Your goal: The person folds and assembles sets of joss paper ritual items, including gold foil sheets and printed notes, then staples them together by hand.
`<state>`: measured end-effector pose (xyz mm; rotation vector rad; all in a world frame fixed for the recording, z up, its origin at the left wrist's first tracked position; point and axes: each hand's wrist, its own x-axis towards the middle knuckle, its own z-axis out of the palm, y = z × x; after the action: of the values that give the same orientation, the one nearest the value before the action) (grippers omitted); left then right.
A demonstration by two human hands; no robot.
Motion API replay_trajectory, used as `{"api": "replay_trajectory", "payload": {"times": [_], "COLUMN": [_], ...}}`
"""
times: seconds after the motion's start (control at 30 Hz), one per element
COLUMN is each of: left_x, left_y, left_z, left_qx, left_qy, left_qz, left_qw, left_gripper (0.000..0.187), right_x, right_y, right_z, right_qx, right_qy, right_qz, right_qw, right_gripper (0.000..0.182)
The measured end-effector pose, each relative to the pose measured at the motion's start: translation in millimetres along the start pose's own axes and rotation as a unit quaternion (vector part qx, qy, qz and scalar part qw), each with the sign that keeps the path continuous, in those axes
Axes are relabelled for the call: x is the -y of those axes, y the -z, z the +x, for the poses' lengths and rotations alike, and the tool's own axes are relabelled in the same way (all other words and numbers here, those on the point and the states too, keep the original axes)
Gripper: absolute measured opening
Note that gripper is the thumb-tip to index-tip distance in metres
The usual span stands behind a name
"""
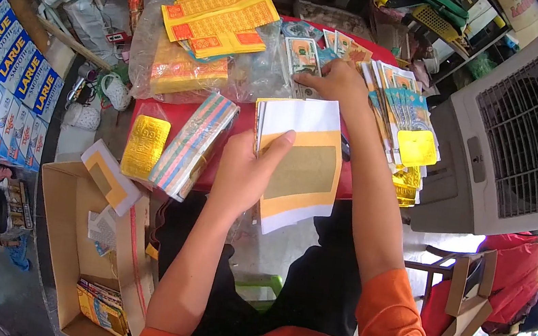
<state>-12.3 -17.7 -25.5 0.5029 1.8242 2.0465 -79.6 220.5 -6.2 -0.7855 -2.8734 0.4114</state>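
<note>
Paper stack [301, 162] gripped in left hand [244, 171], thumb across its face — right hand [336, 81] beyond it, fingers pressed flat on banknotes [301, 59].

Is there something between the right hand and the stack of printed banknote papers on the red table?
No. The right hand already rests on the stack of printed banknote papers; nothing visible lies between them.

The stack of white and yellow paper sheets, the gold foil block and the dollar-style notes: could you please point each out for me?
stack of white and yellow paper sheets [303, 173], head view, tan centre panel.
gold foil block [145, 146], head view, middle of its embossed face.
dollar-style notes [302, 56], head view, top note's printed face.
</note>
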Motion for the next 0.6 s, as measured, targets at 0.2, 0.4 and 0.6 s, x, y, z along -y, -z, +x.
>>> {"api": "replay_trajectory", "payload": {"times": [0.2,0.4,0.6], "left_x": [0,-2,0], "left_y": [2,8,5], "left_z": [0,0,0], "left_qx": [0.001,0.012,-0.023], "left_qy": [0.001,0.021,-0.013], "left_qz": [-0.006,-0.009,-0.017], "left_qw": [1.000,1.000,0.999], "left_gripper": [0.036,0.034,0.034], "right_x": [-3,-14,-8], "right_y": [-3,-11,37], "right_z": [4,5,-25], "right_qx": [-0.002,-0.050,-0.045], "right_qy": [0.052,0.120,0.121], "right_qz": [0.046,0.188,0.362], "right_qw": [0.998,0.973,0.923], "right_gripper": [0.061,0.047,0.029]}}
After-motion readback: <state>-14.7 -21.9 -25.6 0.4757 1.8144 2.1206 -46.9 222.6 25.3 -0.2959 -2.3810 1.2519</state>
